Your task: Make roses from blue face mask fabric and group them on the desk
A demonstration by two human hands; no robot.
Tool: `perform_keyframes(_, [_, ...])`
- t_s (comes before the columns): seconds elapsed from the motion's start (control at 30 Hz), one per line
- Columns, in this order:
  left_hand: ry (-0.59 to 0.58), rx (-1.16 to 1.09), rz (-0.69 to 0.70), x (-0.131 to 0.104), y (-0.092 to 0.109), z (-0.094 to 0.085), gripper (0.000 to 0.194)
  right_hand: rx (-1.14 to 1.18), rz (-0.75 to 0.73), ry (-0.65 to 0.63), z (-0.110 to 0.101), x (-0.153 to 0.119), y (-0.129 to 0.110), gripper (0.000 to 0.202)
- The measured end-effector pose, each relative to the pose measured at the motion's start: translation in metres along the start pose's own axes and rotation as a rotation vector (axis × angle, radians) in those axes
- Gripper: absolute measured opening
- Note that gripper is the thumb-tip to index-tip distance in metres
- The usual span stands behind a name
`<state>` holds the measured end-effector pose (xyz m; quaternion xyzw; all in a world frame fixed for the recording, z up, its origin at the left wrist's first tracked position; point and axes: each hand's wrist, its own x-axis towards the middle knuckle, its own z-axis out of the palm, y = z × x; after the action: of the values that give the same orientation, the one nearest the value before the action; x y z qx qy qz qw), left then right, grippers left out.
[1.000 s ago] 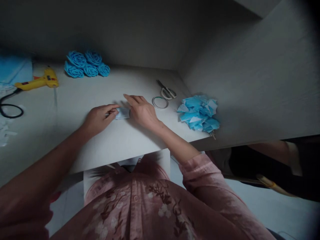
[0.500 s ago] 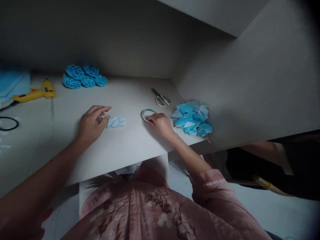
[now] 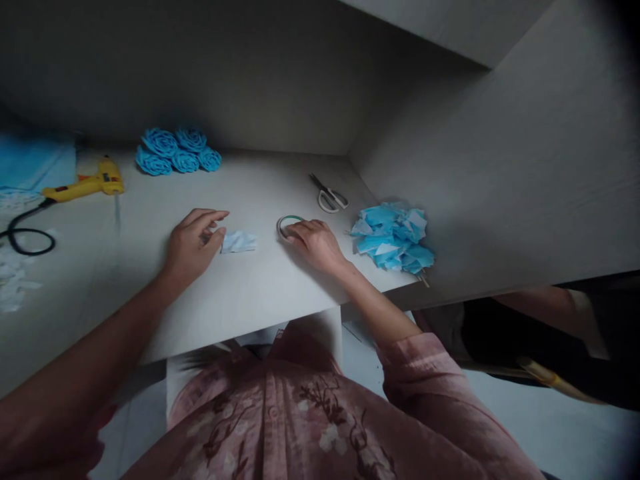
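Observation:
On the pale table lies a small light-blue piece of material. Just left of it is my left hand, its fingers apart and nothing held between them. My right hand has its fingers closed on the near side of a thin ring-shaped roll, white with some green at its edge. Part of the ring is hidden under those fingers. Scissors with white handles lie beyond my right hand.
Blue rolled roses stand at the back. Crumpled blue pieces on sticks lie at the right. A yellow glue gun, blue sheets and white scraps are at the left. Another person's arm shows at the lower right.
The view has shifted slightly, so the table's things appear further right. The ring and my right hand have moved a little left relative to the scissors.

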<state>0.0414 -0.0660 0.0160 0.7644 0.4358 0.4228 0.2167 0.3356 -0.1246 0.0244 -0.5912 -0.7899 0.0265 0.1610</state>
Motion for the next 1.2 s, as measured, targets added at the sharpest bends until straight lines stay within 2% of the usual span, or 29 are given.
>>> perform_keyframes(0.07, [-0.005,-0.004,-0.004,0.0,0.0,0.0,0.03,0.037,-0.001,0.105,-0.008,0.003,0.017,0.042])
perform_keyframes(0.17, [-0.022,-0.01,-0.033,0.001,-0.002,0.001,0.032,0.107,0.136,0.361,-0.024,0.01,0.038,0.049])
perform_keyframes(0.2, [-0.026,-0.013,-0.046,0.001,-0.003,0.002,0.032,0.127,0.151,0.393,-0.027,0.012,0.04,0.048])
perform_keyframes(0.23, [-0.026,-0.015,-0.058,0.002,-0.004,0.002,0.033,0.144,0.132,0.382,-0.028,0.014,0.038,0.047])
perform_keyframes(0.3, [-0.016,-0.026,-0.075,0.002,-0.007,0.003,0.033,0.17,0.033,0.276,-0.025,0.018,0.024,0.044])
perform_keyframes(0.47, [0.015,-0.097,-0.14,0.004,-0.019,0.008,0.041,0.122,-0.118,-0.054,-0.003,0.042,-0.039,0.039])
perform_keyframes(0.57, [0.044,-0.157,-0.198,0.006,-0.03,0.012,0.044,0.022,-0.122,-0.201,0.005,0.068,-0.064,0.035])
perform_keyframes(0.67, [0.038,-0.214,-0.24,0.007,-0.038,0.016,0.043,-0.001,-0.103,-0.289,0.014,0.089,-0.071,0.028])
perform_keyframes(0.77, [0.035,-0.319,-0.279,0.007,-0.039,0.018,0.046,0.191,-0.141,-0.28,0.024,0.097,-0.065,0.016])
perform_keyframes(0.9, [-0.03,-0.558,-0.36,0.006,-0.027,0.016,0.073,0.649,-0.15,-0.215,0.027,0.093,-0.053,0.012])
perform_keyframes(0.97, [-0.114,-0.647,-0.415,0.004,-0.02,0.014,0.083,0.782,-0.149,-0.159,0.025,0.088,-0.05,0.015])
perform_keyframes(1.03, [-0.173,-0.678,-0.453,0.003,-0.015,0.014,0.085,0.882,-0.138,-0.114,0.024,0.085,-0.049,0.018])
perform_keyframes(1.2, [-0.194,-0.642,-0.434,-0.001,-0.007,0.016,0.083,1.139,-0.107,-0.12,0.034,0.078,-0.049,0.041])
